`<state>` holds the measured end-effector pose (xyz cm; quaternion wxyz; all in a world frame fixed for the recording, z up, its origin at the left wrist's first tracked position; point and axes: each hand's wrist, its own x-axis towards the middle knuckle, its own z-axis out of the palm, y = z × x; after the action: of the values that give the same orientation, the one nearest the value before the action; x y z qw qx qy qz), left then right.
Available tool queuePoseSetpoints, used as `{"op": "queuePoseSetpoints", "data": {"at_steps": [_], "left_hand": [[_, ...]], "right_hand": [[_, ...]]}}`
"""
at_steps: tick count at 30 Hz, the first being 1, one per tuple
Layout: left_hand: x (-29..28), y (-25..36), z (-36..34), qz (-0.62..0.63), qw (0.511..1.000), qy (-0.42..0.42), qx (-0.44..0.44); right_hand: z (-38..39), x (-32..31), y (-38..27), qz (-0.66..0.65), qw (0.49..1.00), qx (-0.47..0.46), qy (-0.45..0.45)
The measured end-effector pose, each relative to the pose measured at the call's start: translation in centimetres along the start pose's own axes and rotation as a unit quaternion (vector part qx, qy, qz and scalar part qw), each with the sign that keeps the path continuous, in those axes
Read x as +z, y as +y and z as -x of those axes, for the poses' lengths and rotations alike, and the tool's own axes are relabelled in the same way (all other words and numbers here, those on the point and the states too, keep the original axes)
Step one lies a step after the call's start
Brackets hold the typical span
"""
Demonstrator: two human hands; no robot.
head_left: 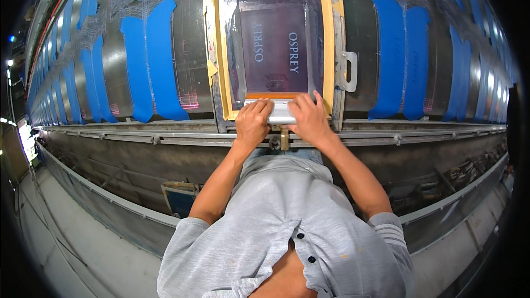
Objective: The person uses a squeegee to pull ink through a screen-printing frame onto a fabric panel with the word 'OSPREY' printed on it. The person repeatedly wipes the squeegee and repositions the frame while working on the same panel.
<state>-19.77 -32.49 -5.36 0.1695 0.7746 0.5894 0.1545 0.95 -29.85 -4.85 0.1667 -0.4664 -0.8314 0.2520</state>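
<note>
Both hands grip a pale metal squeegee handle [280, 113] at the near end of a screen-printing frame [220, 49]. The left hand [253, 123] has its fingers curled shut over the handle's left end; the right hand [309, 118] is wrapped over the right end, fingers spread slightly toward the mesh. The handle's long axis runs left to right, across the frame, with what seems to be an orange blade edge [269, 96] just beyond it, facing the far side. The frame, edged in yellowish tape, lies lengthwise from near to far on a long metal desk [193, 33]. Blue fabric pieces [148, 60] lie in rows on both sides of it.
</note>
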Motion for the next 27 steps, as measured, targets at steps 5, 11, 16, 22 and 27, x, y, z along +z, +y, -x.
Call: {"op": "queuePoseSetpoints", "data": {"at_steps": [5,11,16,22,27], "left_hand": [[-0.6,-0.9,1.7,0.0,1.0,-0.012,0.004],[-1.1,1.0,0.3,-0.004,1.0,0.001,0.024],[-10.0,4.5,-1.6,0.047,0.998,0.01,0.036],[-4.4,2.2,0.1,0.021,0.997,0.054,0.043],[-5.1,-1.0,-0.2,0.016,0.999,0.032,-0.02]], "right_hand": [[-4.4,-5.0,7.0,0.158,0.949,0.08,0.259],[-5.6,-5.4,15.8,-0.047,0.883,0.434,0.174],[-5.8,-15.9,10.5,-0.093,0.891,0.348,0.277],[-6.0,-10.3,11.4,-0.136,0.881,0.329,0.311],[-6.9,-2.3,12.6,-0.21,0.87,0.333,0.297]]}}
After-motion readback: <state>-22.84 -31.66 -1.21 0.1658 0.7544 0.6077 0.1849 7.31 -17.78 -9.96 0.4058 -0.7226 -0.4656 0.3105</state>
